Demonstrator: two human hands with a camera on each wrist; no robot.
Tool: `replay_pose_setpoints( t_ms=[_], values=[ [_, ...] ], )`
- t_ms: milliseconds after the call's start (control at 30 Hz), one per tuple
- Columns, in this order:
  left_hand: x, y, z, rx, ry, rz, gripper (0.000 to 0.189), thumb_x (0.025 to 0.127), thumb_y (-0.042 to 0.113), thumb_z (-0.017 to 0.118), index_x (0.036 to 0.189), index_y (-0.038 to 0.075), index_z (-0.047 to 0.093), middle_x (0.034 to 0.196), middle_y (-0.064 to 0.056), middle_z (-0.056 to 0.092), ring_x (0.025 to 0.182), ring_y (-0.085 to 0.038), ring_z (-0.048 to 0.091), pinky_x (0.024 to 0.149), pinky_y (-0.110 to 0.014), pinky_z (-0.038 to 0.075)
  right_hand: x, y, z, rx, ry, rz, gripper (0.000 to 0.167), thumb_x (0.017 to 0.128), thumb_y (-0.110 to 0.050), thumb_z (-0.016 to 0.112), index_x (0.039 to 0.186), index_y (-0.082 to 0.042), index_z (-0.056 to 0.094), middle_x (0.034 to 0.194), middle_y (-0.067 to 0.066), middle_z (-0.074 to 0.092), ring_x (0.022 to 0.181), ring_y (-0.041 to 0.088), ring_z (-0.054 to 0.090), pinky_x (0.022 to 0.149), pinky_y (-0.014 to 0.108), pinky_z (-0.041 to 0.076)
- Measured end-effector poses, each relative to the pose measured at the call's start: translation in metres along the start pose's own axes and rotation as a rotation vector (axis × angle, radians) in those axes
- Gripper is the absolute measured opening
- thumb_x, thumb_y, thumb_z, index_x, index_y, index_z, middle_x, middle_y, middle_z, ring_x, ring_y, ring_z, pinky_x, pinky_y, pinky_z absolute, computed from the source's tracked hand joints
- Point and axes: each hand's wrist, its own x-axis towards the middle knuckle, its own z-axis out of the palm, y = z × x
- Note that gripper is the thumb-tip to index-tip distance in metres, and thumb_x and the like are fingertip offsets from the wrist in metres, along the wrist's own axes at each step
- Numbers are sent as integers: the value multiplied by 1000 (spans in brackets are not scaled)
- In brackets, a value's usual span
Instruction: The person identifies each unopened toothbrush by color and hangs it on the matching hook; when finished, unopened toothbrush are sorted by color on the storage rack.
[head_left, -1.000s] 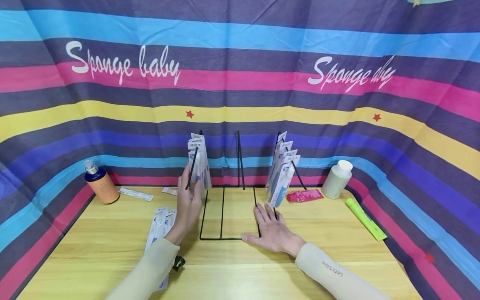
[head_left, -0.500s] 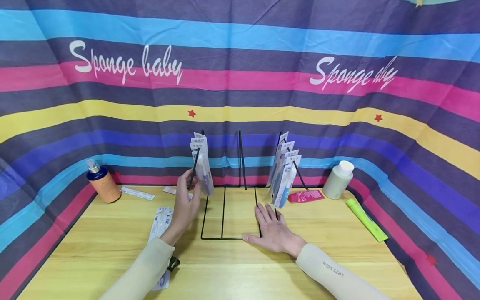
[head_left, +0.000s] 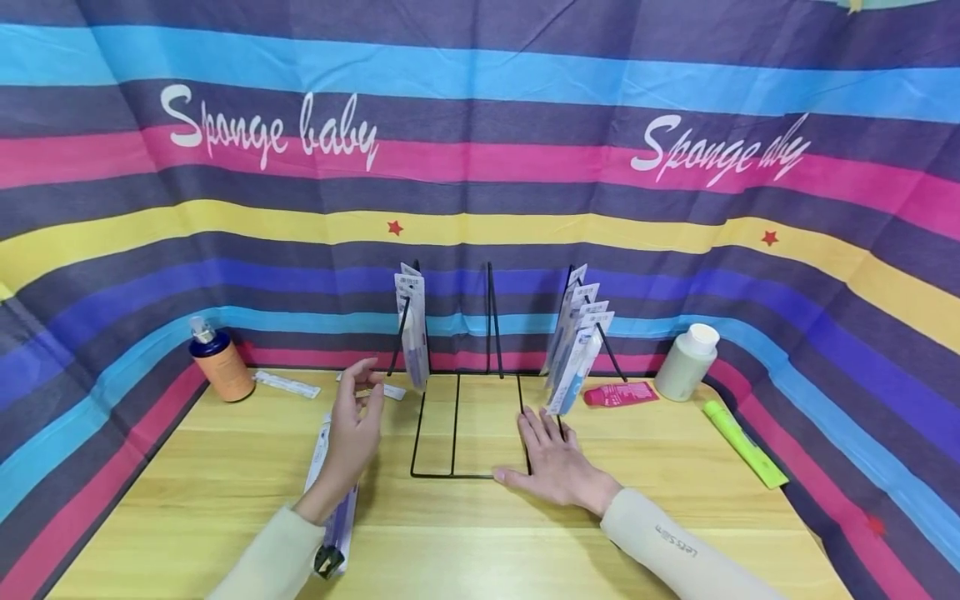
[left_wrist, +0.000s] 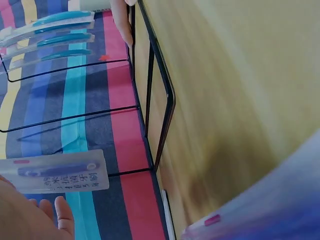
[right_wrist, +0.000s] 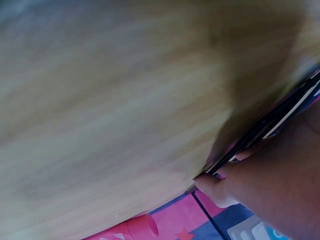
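Observation:
My left hand (head_left: 356, 437) hovers left of the black wire rack (head_left: 454, 429), fingers loosely bent and holding nothing. Close to it, packaged toothbrushes (head_left: 414, 346) hang on the rack's left hook; the left wrist view shows the front pack (left_wrist: 62, 172) just beyond the fingers. On the rack's right hook hangs a row of several more toothbrush packs (head_left: 581, 358) with blue handles. Spread flat, my right hand (head_left: 555, 467) presses on the front right corner of the rack's base. The middle hook (head_left: 492, 321) is bare. Under my left forearm lie toothbrush packs (head_left: 342, 529), partly hidden.
An orange-labelled pump bottle (head_left: 225, 371) and a flat white pack (head_left: 287, 384) stand and lie at the back left. Another flat pack (head_left: 393, 391) lies by the rack. To the right are a pink tube (head_left: 621, 394), a white-capped bottle (head_left: 686, 367) and a green tube (head_left: 744, 443).
My left hand has let go of the toothbrush packs on the left hook and drawn back left and toward me. The right hand stays on the rack base.

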Motion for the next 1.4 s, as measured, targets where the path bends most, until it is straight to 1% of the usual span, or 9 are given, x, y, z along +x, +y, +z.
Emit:
replay_pose_setpoints(
  t_ms=[167,333,533,700,867,967,1100,1167,1400],
  values=[
    [-11,5,-10,-44,-6,-45,34,114,-3,47,148,-6,49,122,-16,54,110,-20,56,90,-20,52,1,2,1,-13,2,7,114,101,-84,44,172,1,20,180,20,16,164,45,10,121,76,20],
    [-20,12,-24,-48,-6,-156,36,111,-8,48,147,-7,49,123,-19,55,107,-15,57,90,-22,55,0,3,1,-9,5,12,114,101,-84,44,172,2,20,180,20,16,164,46,10,121,77,20],
    [-37,13,-45,76,23,-330,38,111,-2,52,149,-3,51,137,-19,58,115,-11,55,92,-15,50,-3,3,-1,6,11,5,112,102,-81,48,172,3,22,179,22,18,163,47,14,120,77,21],
    [-51,9,-63,187,21,-477,47,109,2,55,154,-3,44,148,-22,50,123,-20,50,91,-11,44,-4,3,0,28,13,-2,111,102,-79,50,171,3,22,179,23,18,163,48,15,120,77,21],
    [-60,0,-80,316,-5,-548,53,108,6,62,154,-7,41,143,-24,49,125,-31,52,87,-11,41,-4,2,-1,17,10,6,111,102,-80,48,172,3,21,179,22,17,163,47,13,120,77,21],
    [-63,-4,-87,390,-50,-563,56,107,10,67,153,-11,41,140,-29,50,124,-37,55,93,-23,45,-3,2,-1,5,1,10,112,102,-82,46,172,2,21,179,21,16,164,47,12,121,77,21],
    [-66,-9,-96,467,-127,-590,69,105,18,74,152,-16,37,141,-39,50,126,-51,55,105,-55,48,-1,2,1,3,-3,9,113,102,-82,45,172,1,20,180,20,15,164,46,10,121,76,20],
    [-68,-11,-100,503,-155,-603,75,103,22,76,152,-18,35,141,-42,49,126,-54,54,105,-64,47,-1,1,1,5,1,7,112,102,-82,45,172,2,20,180,20,15,164,46,11,122,76,19],
    [-69,-14,-110,573,-239,-640,82,98,17,79,154,-17,30,126,-33,62,109,-42,65,88,-59,52,0,0,-1,6,3,4,111,102,-81,46,172,3,21,179,21,17,163,47,12,121,75,21]
  ],
)
